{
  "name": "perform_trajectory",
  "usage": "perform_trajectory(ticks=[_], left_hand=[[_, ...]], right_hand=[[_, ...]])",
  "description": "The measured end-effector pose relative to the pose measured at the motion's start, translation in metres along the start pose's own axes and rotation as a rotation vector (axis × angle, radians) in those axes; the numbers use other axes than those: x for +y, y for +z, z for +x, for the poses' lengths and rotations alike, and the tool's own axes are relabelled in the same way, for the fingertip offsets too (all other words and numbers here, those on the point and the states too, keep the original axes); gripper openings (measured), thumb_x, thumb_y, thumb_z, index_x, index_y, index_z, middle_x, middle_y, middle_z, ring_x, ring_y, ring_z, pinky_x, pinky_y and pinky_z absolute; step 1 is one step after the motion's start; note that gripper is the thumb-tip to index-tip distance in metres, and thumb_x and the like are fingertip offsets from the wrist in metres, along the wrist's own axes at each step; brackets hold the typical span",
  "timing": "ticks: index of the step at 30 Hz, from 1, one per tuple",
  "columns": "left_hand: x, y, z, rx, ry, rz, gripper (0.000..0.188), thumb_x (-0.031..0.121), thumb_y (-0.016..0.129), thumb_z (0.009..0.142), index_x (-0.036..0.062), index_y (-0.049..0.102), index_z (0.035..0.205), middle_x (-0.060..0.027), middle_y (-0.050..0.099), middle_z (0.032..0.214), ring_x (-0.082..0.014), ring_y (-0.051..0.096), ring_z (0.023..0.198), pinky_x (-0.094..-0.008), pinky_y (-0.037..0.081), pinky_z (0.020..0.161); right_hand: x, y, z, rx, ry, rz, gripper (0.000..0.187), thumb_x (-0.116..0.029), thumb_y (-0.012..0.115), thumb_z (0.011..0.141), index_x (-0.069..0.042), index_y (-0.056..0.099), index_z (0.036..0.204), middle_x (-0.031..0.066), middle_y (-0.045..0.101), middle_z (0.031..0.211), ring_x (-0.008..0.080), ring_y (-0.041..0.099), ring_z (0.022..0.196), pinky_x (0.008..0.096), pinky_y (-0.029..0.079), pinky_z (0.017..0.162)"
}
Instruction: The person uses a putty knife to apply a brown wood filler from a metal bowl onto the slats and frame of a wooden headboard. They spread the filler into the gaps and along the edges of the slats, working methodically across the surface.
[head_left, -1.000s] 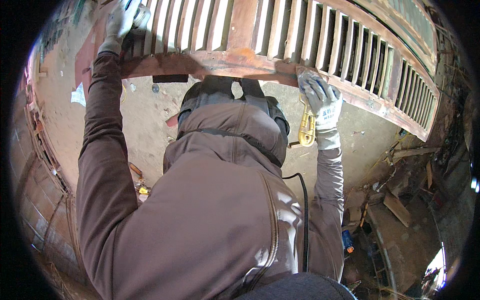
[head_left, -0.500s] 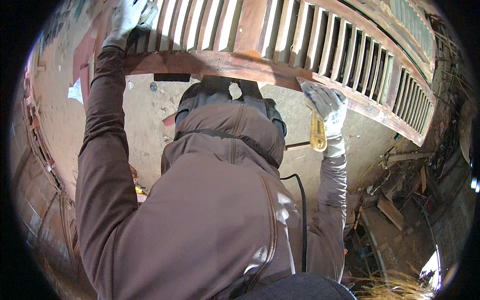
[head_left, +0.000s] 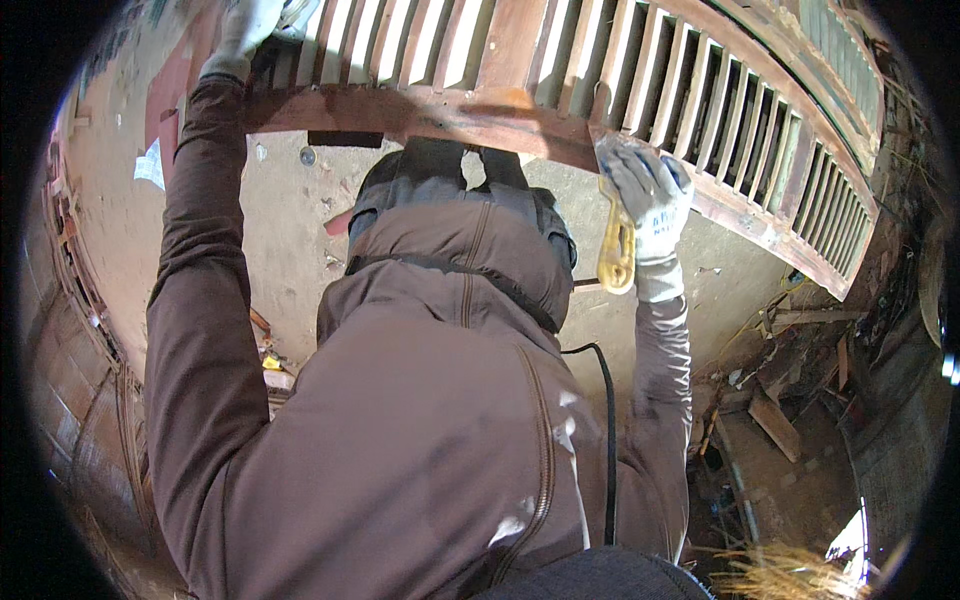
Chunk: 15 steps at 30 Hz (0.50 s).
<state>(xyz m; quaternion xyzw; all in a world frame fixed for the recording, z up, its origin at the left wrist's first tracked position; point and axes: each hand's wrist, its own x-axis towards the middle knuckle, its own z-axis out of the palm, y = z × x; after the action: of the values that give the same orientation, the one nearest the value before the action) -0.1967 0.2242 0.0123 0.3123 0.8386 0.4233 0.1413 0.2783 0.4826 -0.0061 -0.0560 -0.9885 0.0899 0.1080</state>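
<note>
In my gloved right hand point(head_left: 650, 195) is a putty knife point(head_left: 617, 245), its yellow handle pointing down toward me. The blade end lies at the near rail of a reddish-brown slatted wooden frame point(head_left: 455, 118) and is mostly hidden by my fingers. My gloved left hand point(head_left: 245, 35) is at the frame's far left part, up at the top edge of the picture. Its fingers are partly cut off and shadowed, so I cannot tell whether they grip a slat or rest on it.
Another slatted panel point(head_left: 830, 60) lies beyond the frame at the upper right. Wood scraps point(head_left: 775, 425) and debris cover the ground at the right. A black cord point(head_left: 608, 430) hangs by my right side. A pale, stained floor point(head_left: 290, 220) spreads beneath the frame.
My right hand and the putty knife have shifted slightly left, and the handle is more upright. My left hand has moved a little up in the picture, along with the frame.
</note>
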Motion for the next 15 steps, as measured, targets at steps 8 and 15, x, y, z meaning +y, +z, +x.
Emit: perform_trajectory(ticks=[8,15], left_hand=[[-0.019,-0.011,0.001,0.078,0.416,0.502,0.016,0.01,0.056,0.101,-0.0013,0.065,0.107,-0.013,0.064,0.096,-0.0219,0.065,0.086,-0.0346,0.052,0.073],[-0.022,-0.007,0.01,0.049,0.312,0.342,0.016,0.008,0.057,0.1,-0.0025,0.063,0.11,-0.0129,0.064,0.097,-0.0222,0.064,0.084,-0.0338,0.052,0.074]], right_hand=[[-0.02,-0.004,0.01,-0.018,-0.03,0.034,0.025,-0.027,0.071,0.077,-0.021,0.076,0.1,-0.0029,0.074,0.116,0.0154,0.065,0.111,0.0392,0.042,0.098],[-0.038,0.013,0.011,-0.063,-0.009,0.037,0.025,-0.025,0.07,0.077,-0.019,0.076,0.101,-0.003,0.073,0.117,0.0153,0.064,0.112,0.0417,0.041,0.1]])
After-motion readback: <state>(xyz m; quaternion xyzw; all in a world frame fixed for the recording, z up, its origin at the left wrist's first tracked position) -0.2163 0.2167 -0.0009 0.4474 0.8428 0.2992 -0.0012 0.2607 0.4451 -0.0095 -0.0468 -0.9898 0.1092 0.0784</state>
